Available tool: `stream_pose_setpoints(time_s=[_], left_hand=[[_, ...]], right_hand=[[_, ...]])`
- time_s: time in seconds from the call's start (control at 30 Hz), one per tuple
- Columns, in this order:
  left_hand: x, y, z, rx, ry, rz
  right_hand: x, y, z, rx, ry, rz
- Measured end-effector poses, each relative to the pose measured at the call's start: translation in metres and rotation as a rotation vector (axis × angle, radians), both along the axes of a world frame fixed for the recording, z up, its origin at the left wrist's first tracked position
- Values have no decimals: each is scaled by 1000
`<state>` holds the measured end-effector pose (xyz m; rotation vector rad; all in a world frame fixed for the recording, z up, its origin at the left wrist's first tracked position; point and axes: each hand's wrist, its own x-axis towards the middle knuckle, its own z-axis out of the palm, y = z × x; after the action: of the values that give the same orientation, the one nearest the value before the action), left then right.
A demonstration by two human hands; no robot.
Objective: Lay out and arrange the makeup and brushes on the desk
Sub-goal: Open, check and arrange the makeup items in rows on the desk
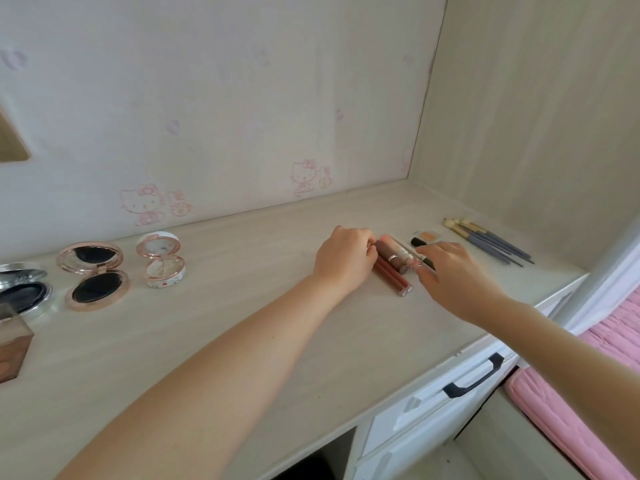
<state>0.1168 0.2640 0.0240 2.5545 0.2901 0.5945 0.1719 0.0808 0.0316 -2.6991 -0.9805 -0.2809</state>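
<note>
A row of lipsticks and lip gloss tubes (393, 271) lies side by side on the pale desk (242, 341), right of centre. My left hand (344, 259) rests at their far left end, fingers curled against the tube tips. My right hand (453, 271) touches their right side, fingertips on a thin pencil and a clear tube. Behind lie a black-capped stick (418, 241) and a small orange pan (429, 235). Several blue-handled brushes (491, 242) lie in a fan at the far right. Three open compacts stand at the left: a white one (161, 259), a rose-gold one (93, 275) and a silver one (22, 289).
A brown box (12, 351) sits at the left edge. The wall with pink cartoon stickers (145, 202) backs the desk, and a side panel closes the right end. A drawer with a black handle (474, 375) is below the front edge. Pink bedding (616, 341) lies to the right.
</note>
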Motion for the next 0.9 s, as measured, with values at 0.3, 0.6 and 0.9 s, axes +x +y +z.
stream_pose_setpoints(time_s=[0.3, 0.6, 0.9], left_hand=[[70, -14, 4, -53, 60, -42], [132, -28, -1, -95, 201, -46], [169, -35, -10, 32, 451, -68]], right_hand=[[58, -6, 12, -65, 29, -132], [98, 5, 1, -83, 68, -190], [108, 10, -15, -32, 98, -230]])
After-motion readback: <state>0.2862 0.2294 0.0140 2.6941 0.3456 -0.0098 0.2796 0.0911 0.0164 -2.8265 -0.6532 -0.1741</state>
